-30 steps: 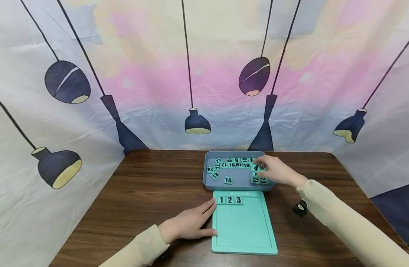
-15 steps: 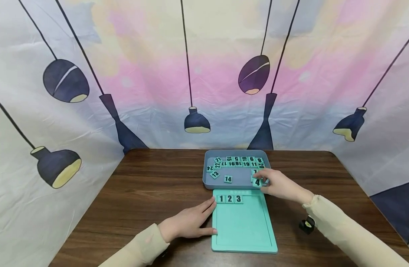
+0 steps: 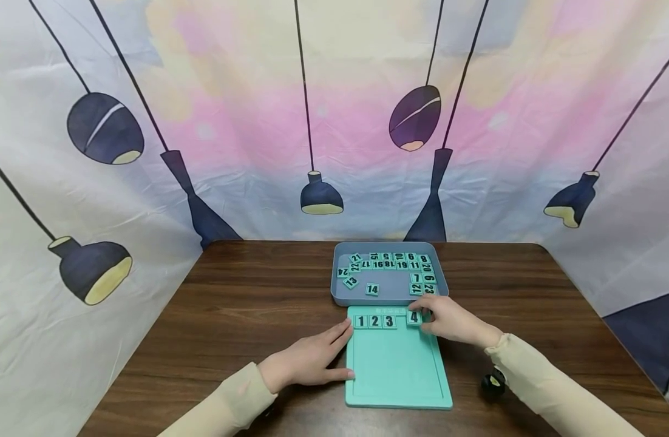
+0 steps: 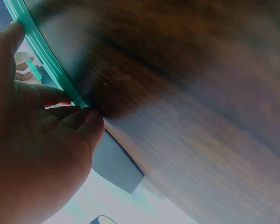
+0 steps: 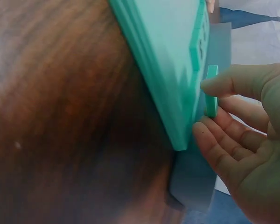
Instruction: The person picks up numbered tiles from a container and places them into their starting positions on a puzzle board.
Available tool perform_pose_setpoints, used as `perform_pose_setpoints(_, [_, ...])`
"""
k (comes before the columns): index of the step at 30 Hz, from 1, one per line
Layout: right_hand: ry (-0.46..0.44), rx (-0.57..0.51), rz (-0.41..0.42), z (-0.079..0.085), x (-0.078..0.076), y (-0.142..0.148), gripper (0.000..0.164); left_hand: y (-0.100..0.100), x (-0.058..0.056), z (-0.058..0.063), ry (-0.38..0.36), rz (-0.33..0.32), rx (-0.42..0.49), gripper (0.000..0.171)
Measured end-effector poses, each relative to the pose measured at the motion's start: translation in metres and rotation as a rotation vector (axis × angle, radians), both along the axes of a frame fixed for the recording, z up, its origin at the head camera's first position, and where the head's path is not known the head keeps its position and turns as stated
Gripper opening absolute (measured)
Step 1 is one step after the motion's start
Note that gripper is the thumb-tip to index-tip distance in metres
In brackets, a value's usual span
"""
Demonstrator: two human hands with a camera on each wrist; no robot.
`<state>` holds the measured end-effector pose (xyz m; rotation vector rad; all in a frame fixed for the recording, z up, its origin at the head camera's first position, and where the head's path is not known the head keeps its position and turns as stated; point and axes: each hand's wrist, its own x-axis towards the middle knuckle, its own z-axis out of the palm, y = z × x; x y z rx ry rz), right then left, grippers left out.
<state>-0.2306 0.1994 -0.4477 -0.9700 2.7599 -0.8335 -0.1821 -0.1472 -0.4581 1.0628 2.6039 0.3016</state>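
My right hand (image 3: 449, 318) pinches the number 4 tile (image 3: 413, 317) between thumb and fingers, over the top right part of the mint green board (image 3: 394, 370). In the right wrist view that tile (image 5: 212, 91) is seen edge-on, a little off the board's surface. Tiles 1 (image 3: 360, 321), 2 (image 3: 374, 321) and 3 (image 3: 388, 321) lie side by side in the board's top left corner. My left hand (image 3: 311, 359) rests at the board's left edge, its fingers and thumb touching the rim; the left wrist view shows the fingers against the green edge (image 4: 44, 51).
Just behind the board stands a grey-blue tray (image 3: 389, 297) with several loose number tiles, such as 14 (image 3: 372, 289) and 13 (image 3: 350, 282), turned various ways. Both sit on a dark wooden table (image 3: 247, 303). A curtain printed with lamps (image 3: 247, 121) hangs behind.
The right hand has carried the number 4 tile out of the tray, toward me and slightly left, to above the board's top right. The left hand has stayed at the board's edge.
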Motion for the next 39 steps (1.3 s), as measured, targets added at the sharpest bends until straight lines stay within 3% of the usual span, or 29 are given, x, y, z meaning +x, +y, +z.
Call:
perform_pose_setpoints(15, [0.027,-0.022,-0.02,-0.011,0.005,-0.012,0.027,0.0,0.0,0.0,0.007,-0.003,0.005,0.089])
perform_pose_setpoints(26, [0.009,-0.034,-0.107,-0.018,0.007,-0.025,0.031,0.0,-0.001,0.0,0.007,-0.002,0.0,0.09])
perform_pose_setpoints(31, [-0.019,-0.058,-0.138,-0.014,0.007,-0.025,0.033,0.001,0.0,0.0,0.007,0.0,0.003,0.089])
perform_pose_setpoints(39, [-0.067,-0.175,-0.188,0.008,0.0,-0.01,0.036,0.001,0.001,0.003,-0.001,-0.001,0.007,0.088])
